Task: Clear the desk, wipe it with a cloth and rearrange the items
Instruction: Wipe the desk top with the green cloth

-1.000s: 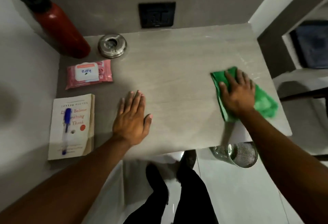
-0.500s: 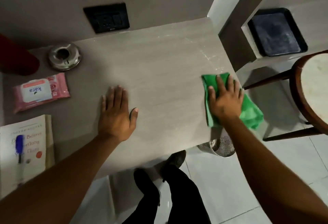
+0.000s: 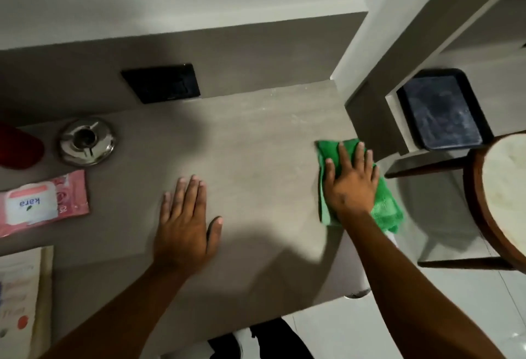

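Head view. The right hand (image 3: pixel 351 185) lies palm-down on a green cloth (image 3: pixel 381 208) at the right edge of the grey worktop (image 3: pixel 256 159); its fingers (image 3: pixel 345 159) are spread and flat, pressing the cloth to the surface rather than pinching it. The cloth shows beyond the fingertips and along the little-finger side, where a bunched part overhangs the worktop edge.

The left hand (image 3: pixel 185 225) rests palm-down on bare worktop, well apart from the right hand, fingers straight and close together, thumb out to the side; it holds nothing.

Far to the little-finger side of the left hand lies a pink wipes pack (image 3: pixel 42 205) printed "kara". Beyond the pack stands a round metal ashtray (image 3: pixel 86 142), with a red bottle (image 3: pixel 20 149) at the frame edge beside it. Nearer the person than the pack, a book (image 3: pixel 20 301) is partly cut off by the frame.

A black socket plate (image 3: pixel 162 82) sits on the wall past the left fingertips. Off the worktop, beyond the right hand's little finger, are a dark tray (image 3: pixel 444 111) on a ledge and a round wooden-rimmed table (image 3: pixel 501 196).
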